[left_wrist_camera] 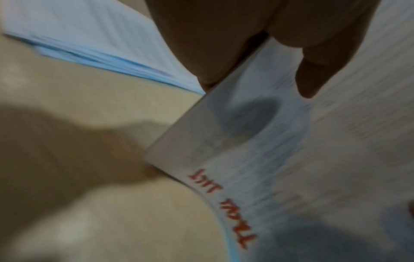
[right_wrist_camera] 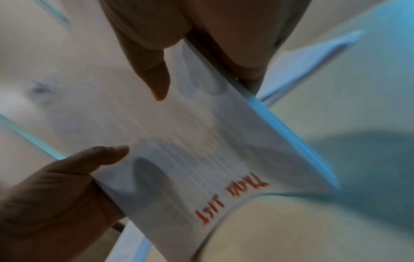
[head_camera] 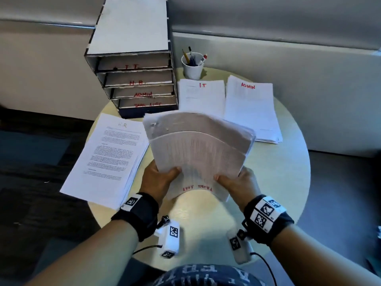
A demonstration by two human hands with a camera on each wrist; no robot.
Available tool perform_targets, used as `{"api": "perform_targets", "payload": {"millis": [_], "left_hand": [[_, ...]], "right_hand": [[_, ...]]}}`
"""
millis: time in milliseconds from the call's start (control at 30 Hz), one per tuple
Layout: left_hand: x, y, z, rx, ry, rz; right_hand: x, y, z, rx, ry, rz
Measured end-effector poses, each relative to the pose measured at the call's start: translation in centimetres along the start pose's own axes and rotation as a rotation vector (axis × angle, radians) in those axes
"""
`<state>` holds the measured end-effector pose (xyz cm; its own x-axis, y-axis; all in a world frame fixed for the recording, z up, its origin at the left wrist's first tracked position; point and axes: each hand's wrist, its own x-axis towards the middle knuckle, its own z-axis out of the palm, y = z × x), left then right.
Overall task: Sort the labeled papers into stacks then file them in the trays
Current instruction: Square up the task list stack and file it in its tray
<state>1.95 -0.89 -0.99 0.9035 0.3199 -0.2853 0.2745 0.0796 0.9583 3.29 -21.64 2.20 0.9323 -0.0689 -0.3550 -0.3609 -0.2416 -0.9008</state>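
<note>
Clearly, in the head view we hold the thick sheaf of white printed papers with a red "TASK LIST" label [head_camera: 198,153] above the middle of the round pale table [head_camera: 288,182], its label end nearest us and its far end drooping toward twelve o'clock. Our left hand [head_camera: 158,178] clamps the sheaf's near left edge and our right hand [head_camera: 237,182] the near right edge, thumbs on top; the fingers beneath are hidden. We judge the bundle light but floppy, its smooth loose sheets apt to fan out and slide, so both long edges deserve a firm grip, perhaps further up. At ten o'clock lies the flat white H.R stack [head_camera: 107,159], at one o'clock the I.T stack [head_camera: 201,96] and ADMIN stack [head_camera: 251,108], and at eleven the grey cardboard four-shelf tray unit with red labels [head_camera: 132,65]. From the left wrist, the thumb [left_wrist_camera: 313,78] presses the sheaf's top sheet [left_wrist_camera: 291,159], which bends downward. From the right wrist, both thumbs pinch the same page [right_wrist_camera: 201,141], its near edge bowed; blur hides finer detail.
</note>
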Motion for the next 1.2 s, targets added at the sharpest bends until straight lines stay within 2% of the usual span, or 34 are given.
{"api": "perform_targets", "payload": {"millis": [67, 267, 400, 500, 667, 800, 900, 1033, 1200], "left_hand": [[-0.1, -0.9, -0.3, 0.011, -0.012, -0.060], [-0.3, -0.1, 0.0, -0.043, -0.059, -0.035], [-0.4, -1.2, -0.3, 0.155, -0.152, -0.142], [0.0, -0.5, -0.8, 0.219, -0.159, -0.174], [1.7, -0.1, -3.9, -0.023, -0.209, -0.236], [3.3, -1.9, -7.2, -0.116, -0.276, -0.356], [5.9, -2.9, -10.1, -0.231, -0.273, -0.424], [11.9, -0.7, -13.1, -0.323, -0.188, -0.408], [19.6, 2.1, -14.4, -0.230, -0.089, -0.387]], "right_hand": [[0.1, 0.7, 0.3, -0.003, 0.009, 0.068], [1.1, 0.3, 0.0, 0.095, 0.022, 0.085], [1.8, 2.0, 0.1, -0.002, -0.040, 0.144], [2.4, 2.4, -0.2, -0.032, -0.078, 0.129], [2.4, 2.4, -0.5, -0.102, -0.312, 0.108], [2.4, 3.3, 2.2, -0.183, -0.314, 0.153], [3.8, 2.6, 4.4, -0.176, -0.365, 0.195], [6.4, 0.7, 6.6, -0.206, -0.499, 0.282], [9.8, -1.0, 9.6, -0.199, -0.541, 0.373]]}}
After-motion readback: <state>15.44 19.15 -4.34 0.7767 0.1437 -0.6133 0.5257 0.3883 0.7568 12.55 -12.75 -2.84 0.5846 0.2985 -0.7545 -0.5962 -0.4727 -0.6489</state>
